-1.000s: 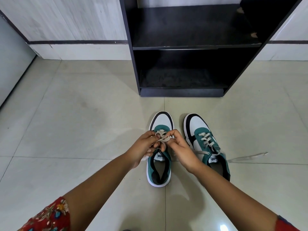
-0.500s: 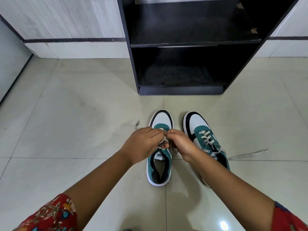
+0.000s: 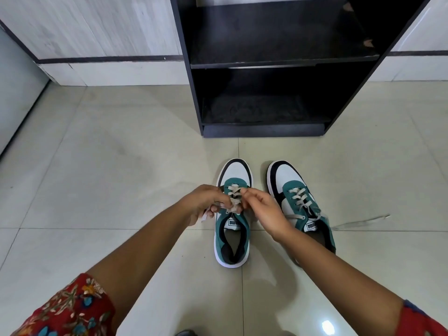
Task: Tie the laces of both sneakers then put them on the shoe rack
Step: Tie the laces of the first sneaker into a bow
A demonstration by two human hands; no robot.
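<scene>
Teal sneakers: two are seen on the tiled floor (image 3: pixel 121 180), toes toward the shoe rack (image 3: pixel 263 130); the left sneaker (image 3: pixel 232 238) lies directly under both hands, the right sneaker (image 3: pixel 298 202) just beyond the right hand's outer side.
Left hand (image 3: pixel 206 202): fingers are curled closed on the beige lace (image 3: pixel 233 206) of the left sneaker; a loose end hangs below the knuckles.
Right hand (image 3: pixel 264 209): fingertips are pinched at the same lace, the remaining fingers loosely spread; how much lace is trapped cannot be told.
Step in hand: the bow on the left sneaker is judged half formed.
Doing it well: both strands should be kept taut and pulled evenly outward, low over the tongue, so the knot seats flat; the loop is best held until tension is felt.
Trailing lace (image 3: pixel 361 221): one strand of the right sneaker runs away across the floor, well apart from the hands; that pair of ends is judged untied.
Shoe rack: its dark shelves lie ahead of both hands, with nothing seen on them.
</scene>
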